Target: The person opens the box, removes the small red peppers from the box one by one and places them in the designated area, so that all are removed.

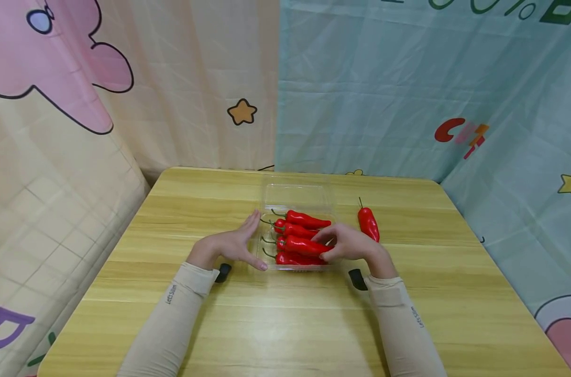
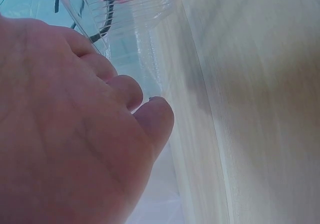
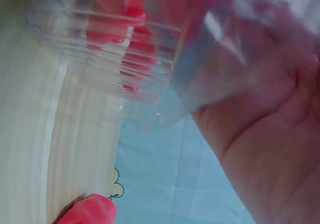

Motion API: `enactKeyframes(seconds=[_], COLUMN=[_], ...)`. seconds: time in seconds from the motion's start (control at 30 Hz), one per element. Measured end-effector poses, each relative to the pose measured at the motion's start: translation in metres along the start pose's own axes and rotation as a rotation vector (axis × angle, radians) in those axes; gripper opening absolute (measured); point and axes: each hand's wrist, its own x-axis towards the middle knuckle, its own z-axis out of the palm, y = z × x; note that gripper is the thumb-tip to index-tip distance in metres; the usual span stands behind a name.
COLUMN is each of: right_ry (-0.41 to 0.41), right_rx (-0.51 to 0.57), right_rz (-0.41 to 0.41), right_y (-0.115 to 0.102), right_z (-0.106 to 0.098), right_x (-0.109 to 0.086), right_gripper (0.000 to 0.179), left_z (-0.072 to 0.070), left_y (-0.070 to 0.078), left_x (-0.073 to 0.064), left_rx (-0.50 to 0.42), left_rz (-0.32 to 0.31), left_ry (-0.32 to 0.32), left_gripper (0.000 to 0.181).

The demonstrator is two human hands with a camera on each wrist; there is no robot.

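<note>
A clear plastic clamshell box (image 1: 295, 268) lies on the table with its lid (image 1: 297, 196) folded back. Inside are several red chili peppers (image 1: 304, 219), stems pointing left. My right hand (image 1: 351, 245) reaches over the box's right side and pinches the tip end of one upper red chili pepper (image 1: 297, 244) between thumb and fingers. Along the left wall, my left hand (image 1: 231, 245) is spread with fingers and thumb extended, touching or very near the box. In the left wrist view, that hand (image 2: 75, 124) is beside the clear wall. The box wall partly covers my right hand (image 3: 270, 114) in the right wrist view.
Another red chili pepper (image 1: 369, 224) lies on the wooden table (image 1: 276, 324) to the right of the box, its stem pointing away. Printed curtains (image 1: 361, 104) hang behind the table and along its sides. A small black device (image 1: 223, 273) shows at each wrist.
</note>
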Motion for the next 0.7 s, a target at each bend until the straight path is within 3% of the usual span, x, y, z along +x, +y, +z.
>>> enactKeyframes(seconds=[0.3,0.7], right_ry=[0.109,0.265], right_rx=[0.020,0.076], right_rz=[0.014,-0.034], right_y=[-0.001,0.005], right_z=[-0.005,-0.014], right_x=[-0.004,-0.009], right_gripper=[0.038,0.039], left_z=[0.001,0.000], left_y=[0.001,0.000], left_x=[0.000,0.000], left_rx=[-0.008,0.011], left_rz=[0.001,-0.001], left_ry=[-0.002,0.001], left_gripper=[0.147,0.146])
